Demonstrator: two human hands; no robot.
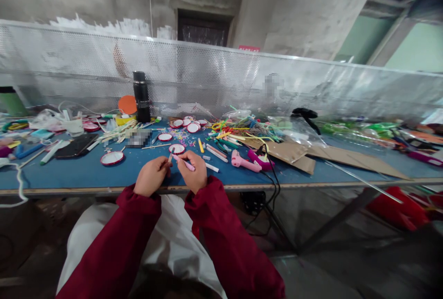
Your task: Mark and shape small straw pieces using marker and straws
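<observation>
My left hand (151, 175) is closed in a pinch on a thin short stick (170, 155) whose tip points up and away. My right hand (194, 170) is closed around a pink stick (183, 162) that lies across towards the left hand. Both hands hover close together over the front edge of the blue table (86, 170). Dark red sleeves cover both forearms. A round red-rimmed white disc (176, 148) lies just beyond the hands.
A pink glue gun (244, 162) with a black cable lies right of the hands, beside cardboard sheets (332, 153). Several red-rimmed discs (111, 158), coloured sticks, a black phone (76, 146) and a black bottle (141, 97) crowd the table. A perforated metal screen (221, 77) stands behind.
</observation>
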